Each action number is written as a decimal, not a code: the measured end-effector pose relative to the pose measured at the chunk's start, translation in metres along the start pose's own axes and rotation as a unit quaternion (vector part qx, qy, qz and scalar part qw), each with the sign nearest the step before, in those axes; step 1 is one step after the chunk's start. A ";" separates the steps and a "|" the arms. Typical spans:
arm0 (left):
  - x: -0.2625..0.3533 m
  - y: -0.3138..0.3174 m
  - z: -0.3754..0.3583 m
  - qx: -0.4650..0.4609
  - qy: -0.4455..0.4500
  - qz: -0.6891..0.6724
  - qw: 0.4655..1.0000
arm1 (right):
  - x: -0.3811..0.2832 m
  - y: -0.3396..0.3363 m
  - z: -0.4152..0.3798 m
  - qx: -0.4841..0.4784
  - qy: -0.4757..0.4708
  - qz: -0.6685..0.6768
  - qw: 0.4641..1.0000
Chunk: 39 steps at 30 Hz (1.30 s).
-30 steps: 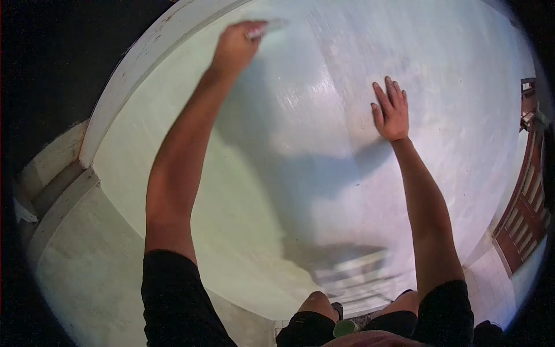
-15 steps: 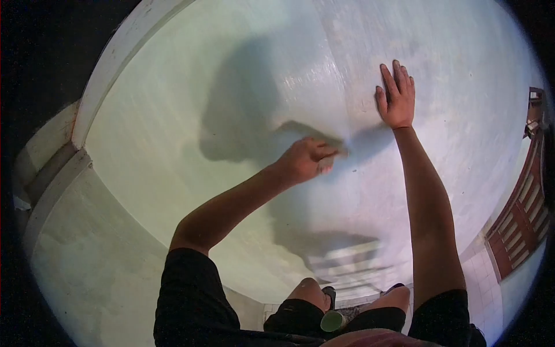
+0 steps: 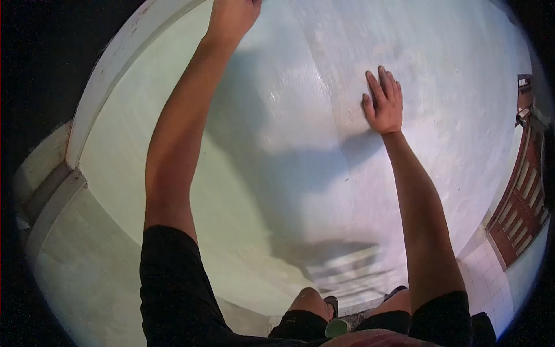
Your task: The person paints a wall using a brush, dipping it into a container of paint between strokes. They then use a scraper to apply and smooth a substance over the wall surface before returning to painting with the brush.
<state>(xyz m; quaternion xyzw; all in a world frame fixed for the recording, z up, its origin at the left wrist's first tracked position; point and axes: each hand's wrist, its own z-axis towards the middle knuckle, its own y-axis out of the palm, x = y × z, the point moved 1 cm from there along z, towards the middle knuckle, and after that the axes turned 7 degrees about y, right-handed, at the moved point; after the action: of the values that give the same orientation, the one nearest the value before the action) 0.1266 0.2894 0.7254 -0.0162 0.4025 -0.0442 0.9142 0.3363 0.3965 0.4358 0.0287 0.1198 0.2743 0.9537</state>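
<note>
Reaching left hand (image 3: 231, 17), fingers cut off

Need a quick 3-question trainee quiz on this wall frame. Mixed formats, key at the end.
1. True or false: the right hand lies flat, fingers spread, on the wall.
2. Which hand reaches up to the top edge of the view? A) left hand B) right hand
3. What shows dark on the wall between the two arms?

Key: 1. true. 2. A, the left hand; its fingers are cut off, so its grip cannot be told. 3. The person's shadow.
</note>
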 end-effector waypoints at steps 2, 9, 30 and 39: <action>-0.004 0.009 -0.002 0.084 0.051 0.024 0.995 | -0.001 0.000 -0.001 -0.017 0.009 -0.001 1.000; 0.096 0.026 -0.089 -0.122 0.048 -0.158 0.979 | 0.005 -0.003 -0.007 -0.033 0.029 -0.005 0.999; -0.015 -0.031 -0.008 0.036 -0.028 -0.083 0.996 | 0.006 0.003 -0.006 -0.027 0.013 -0.005 1.000; 0.111 0.019 -0.169 -0.095 0.209 -0.082 0.970 | 0.010 0.009 -0.010 0.021 -0.023 0.018 0.999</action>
<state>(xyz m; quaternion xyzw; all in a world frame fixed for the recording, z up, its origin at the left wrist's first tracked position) 0.0785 0.2985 0.5285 -0.1260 0.5847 -0.0826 0.7971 0.3369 0.4094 0.4249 0.0576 0.1030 0.2879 0.9504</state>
